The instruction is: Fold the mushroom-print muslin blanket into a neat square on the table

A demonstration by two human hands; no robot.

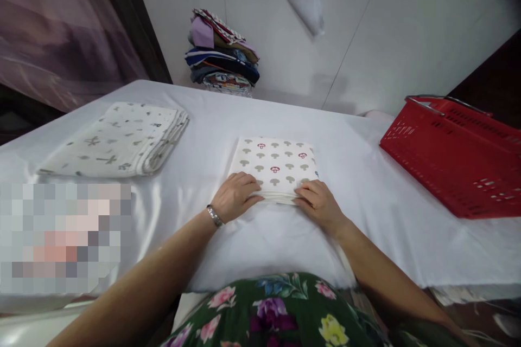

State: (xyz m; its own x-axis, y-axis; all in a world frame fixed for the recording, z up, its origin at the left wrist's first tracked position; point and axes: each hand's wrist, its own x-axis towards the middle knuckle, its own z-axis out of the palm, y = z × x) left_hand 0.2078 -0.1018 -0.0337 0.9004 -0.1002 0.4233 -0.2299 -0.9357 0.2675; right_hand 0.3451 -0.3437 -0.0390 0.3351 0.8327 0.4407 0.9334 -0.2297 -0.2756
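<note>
A folded white cloth (280,160) printed with grey mushrooms and a few red ones lies flat on the table in front of me. At its near left corner, my left hand (237,197) is closed on the edge, with fingers on top and the thumb at the front. My right hand (321,206) pinches the near right corner in a similar way. Between the hands, the stacked layers of the near edge show. A metal-banded watch or bracelet (214,216) sits on my left wrist.
A larger folded cloth (109,141) with a leafy print lies at the left on the white-covered table (211,119). A red plastic basket (459,157) stands on the right. Beyond the far edge is a stack of folded fabrics (223,57). The near left area is pixelated.
</note>
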